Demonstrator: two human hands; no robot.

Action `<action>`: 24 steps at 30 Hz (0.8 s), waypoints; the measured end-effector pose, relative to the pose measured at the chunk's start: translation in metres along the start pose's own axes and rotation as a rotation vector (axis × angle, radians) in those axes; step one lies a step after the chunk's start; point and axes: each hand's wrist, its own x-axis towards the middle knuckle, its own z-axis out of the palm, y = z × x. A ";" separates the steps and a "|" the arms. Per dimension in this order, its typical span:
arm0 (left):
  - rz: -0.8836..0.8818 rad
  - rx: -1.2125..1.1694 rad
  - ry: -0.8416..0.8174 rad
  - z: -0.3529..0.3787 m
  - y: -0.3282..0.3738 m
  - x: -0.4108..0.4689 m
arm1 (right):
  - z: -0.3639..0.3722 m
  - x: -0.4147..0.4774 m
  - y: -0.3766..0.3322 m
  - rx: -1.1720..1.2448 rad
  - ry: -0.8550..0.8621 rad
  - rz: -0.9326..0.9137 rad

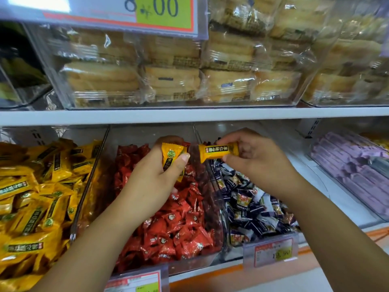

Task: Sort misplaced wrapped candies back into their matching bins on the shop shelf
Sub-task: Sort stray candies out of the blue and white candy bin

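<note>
Two tiers of a white shelf hold clear bins: wrapped cakes above; yellow candies, red candies and dark-blue candies below. The left hand grips a yellow dark-labelled candy upright over the red candies. The right hand pinches a matching candy level, just beside it.

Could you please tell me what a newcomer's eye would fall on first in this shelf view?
Most striking are the two hands at centre: the left hand grips an upright yellow candy and the right hand pinches a sideways yellow candy, over the bins of red candies and dark blue candies. At far left lies a matching yellow candy heap, and clear-wrapped pastry packs fill the shelf above.
</note>
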 end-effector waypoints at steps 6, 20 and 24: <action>-0.023 -0.035 -0.079 0.001 0.006 -0.008 | 0.012 -0.009 -0.004 0.014 -0.244 0.065; -0.029 0.036 -0.161 -0.004 -0.003 -0.010 | -0.011 0.002 0.015 -0.202 0.112 0.005; -0.018 0.104 -0.133 -0.009 -0.009 -0.011 | -0.016 0.018 0.053 -0.555 -0.030 0.198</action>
